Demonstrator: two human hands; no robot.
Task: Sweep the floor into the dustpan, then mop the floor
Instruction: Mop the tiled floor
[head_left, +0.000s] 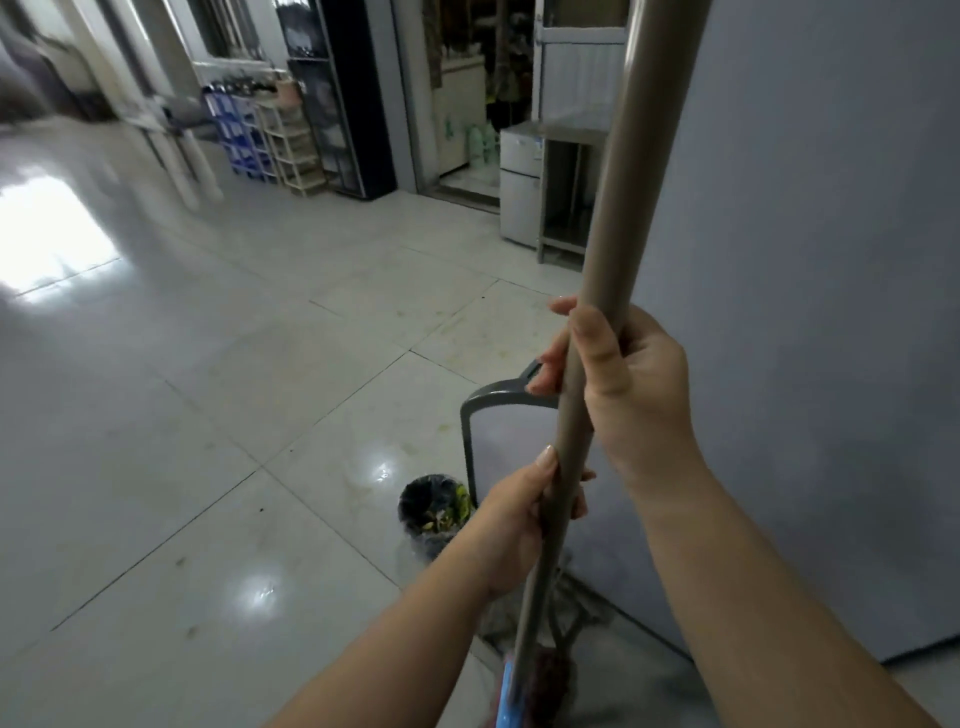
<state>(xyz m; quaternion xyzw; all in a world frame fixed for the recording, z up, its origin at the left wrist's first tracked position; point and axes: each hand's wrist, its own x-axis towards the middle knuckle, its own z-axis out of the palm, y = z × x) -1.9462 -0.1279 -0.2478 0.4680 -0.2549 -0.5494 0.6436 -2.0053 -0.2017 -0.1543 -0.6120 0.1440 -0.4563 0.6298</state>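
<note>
Right hand (618, 379): wrapped round the mop handle (613, 218), the upper grip
Left hand (519, 514): clenched round the same handle, lower and nearer
Mop head (550, 675): blurred, on the tiled floor (234, 374) near the bottom edge
Dustpan (498, 441): grey, upright behind the hands
Waste bin (434, 512): left of the dustpan, just beside it

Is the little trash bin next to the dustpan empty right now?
No, the small bin, lined with a dark bag, has yellow and green scraps showing inside it, just left of the grey dustpan.
</note>
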